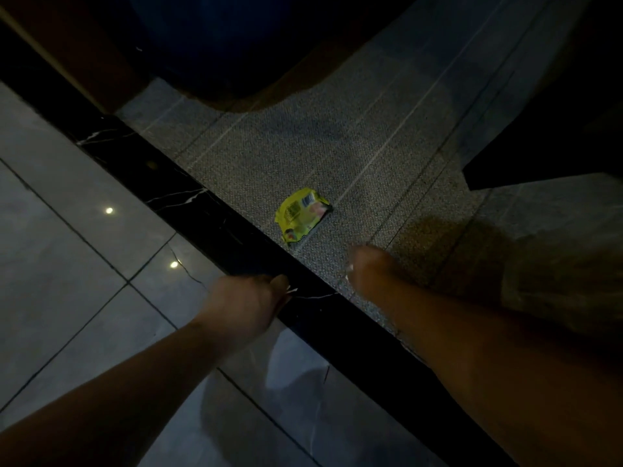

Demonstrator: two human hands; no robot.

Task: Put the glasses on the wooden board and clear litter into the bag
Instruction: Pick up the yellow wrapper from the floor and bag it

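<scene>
Yellow wrapper lies flat on carpet, long axis diagonal.

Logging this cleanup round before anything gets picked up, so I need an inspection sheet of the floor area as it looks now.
Surface: grey carpet meets glossy floor tiles at a black marble strip.
Job's things: yellow wrapper crumpled on the carpet beside the strip; glasses, board, bag not seen.
Clutter: nothing seen.
Grippers: left hand and right hand blurred, short of the wrapper; grip unclear.
Cables: nothing seen.
Surroundings: dim; dark furniture at the right.
</scene>
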